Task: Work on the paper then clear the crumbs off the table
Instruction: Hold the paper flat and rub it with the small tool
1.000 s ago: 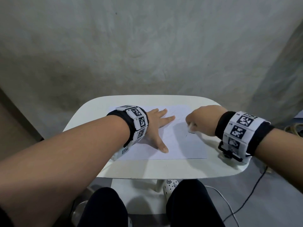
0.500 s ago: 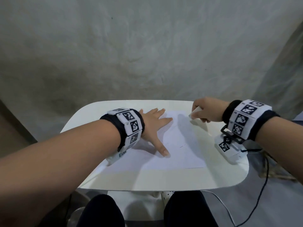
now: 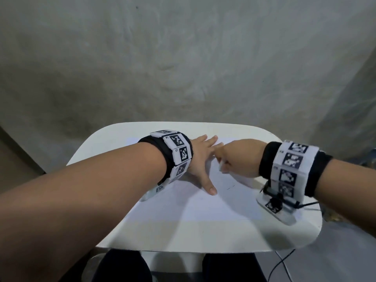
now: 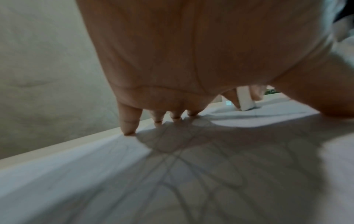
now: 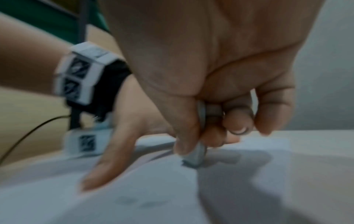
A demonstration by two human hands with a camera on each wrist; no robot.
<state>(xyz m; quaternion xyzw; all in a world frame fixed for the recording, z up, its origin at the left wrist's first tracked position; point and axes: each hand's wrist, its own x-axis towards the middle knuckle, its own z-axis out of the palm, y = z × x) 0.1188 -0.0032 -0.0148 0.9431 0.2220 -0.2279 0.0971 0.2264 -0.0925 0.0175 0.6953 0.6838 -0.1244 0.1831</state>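
Note:
A white sheet of paper (image 3: 203,206) with faint pencil lines lies on a small white table (image 3: 183,237). My left hand (image 3: 203,157) lies flat on the sheet's far left part, fingers spread and thumb pointing toward me; its fingertips (image 4: 130,128) press on the paper (image 4: 172,181). My right hand (image 3: 234,159) is just right of the left fingers. It pinches a small white eraser (image 3: 220,167) between thumb and fingers. The eraser (image 5: 195,156) stands with its tip down on the paper (image 5: 134,189) and also shows past the left palm (image 4: 246,98). A short dark mark (image 3: 231,187) remains near the sheet's middle.
The table has rounded corners and its front edge is close to my knees (image 3: 122,265) in dark trousers. A black cable (image 3: 282,263) runs over the floor at the front right. A grey wall rises right behind the table.
The right hand with the eraser went from the sheet's middle right to its far right corner, then swept left to beside the left fingers. The left hand stayed flat on the paper.

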